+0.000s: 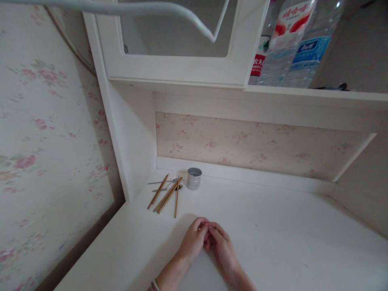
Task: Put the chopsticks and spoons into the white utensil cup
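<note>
Left hand (194,238) and right hand (222,244) touch, fingers curled, contents unclear; a bump could roll the chopsticks (167,197) at half-past ten.

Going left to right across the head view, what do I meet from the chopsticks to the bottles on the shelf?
Wooden chopsticks → perforated gray cup → right hand → plastic bottles.

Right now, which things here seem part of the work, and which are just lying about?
Probably part of it, nearest the left hand and right hand:
Thin brown chopsticks
Silver metal spoons
Round grey perforated cup

Probably just there:
Clear plastic bottles on the white shelf
Curved white tube overhead
</note>
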The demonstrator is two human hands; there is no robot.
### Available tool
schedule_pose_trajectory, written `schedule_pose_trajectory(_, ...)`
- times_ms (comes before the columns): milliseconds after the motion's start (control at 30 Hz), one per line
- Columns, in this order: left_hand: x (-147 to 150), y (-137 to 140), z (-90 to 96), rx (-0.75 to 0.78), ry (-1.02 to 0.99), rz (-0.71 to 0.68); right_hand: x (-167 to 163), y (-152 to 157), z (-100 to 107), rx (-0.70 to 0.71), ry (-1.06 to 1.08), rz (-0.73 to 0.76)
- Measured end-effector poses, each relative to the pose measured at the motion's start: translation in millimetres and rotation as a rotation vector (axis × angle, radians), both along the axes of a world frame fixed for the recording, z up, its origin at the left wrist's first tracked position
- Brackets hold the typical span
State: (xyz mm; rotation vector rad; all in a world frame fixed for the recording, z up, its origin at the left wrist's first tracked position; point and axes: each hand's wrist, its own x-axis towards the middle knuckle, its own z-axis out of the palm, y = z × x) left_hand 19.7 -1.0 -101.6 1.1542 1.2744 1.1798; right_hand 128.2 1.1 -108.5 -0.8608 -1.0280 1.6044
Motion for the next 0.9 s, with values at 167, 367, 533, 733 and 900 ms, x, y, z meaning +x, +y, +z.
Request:
schedule_pose_trajectory(167,-42.8,14.9,28.9,0.213,0.428,0.229,-2.9,1.4,1.2,-0.026,-0.05,-0.009)
schedule_pose_trajectory(367,-108.8,76.8,48.0,0.23,0.964,0.257,-4.7,2.6,5.5,0.029,-0.123,-0.021)
schedule_pose_trajectory(533,-149.3,109.4,40.0,0.13,1.178,0.23,-5.6,5.9,1.4,0.037,-0.112,-0.028)
schedule_pose_trajectory(733,-163.9,134.0,26.0,0.015,1.303,0.154,-6.7,7.1,-0.7,0.031,-0.104,-0.029)
schedule_pose_trajectory(900,-165.0,145.3,19.0,-0.153,1.28,0.097,-5.6,6.4,1.2,0.027,-0.115,-0.019)
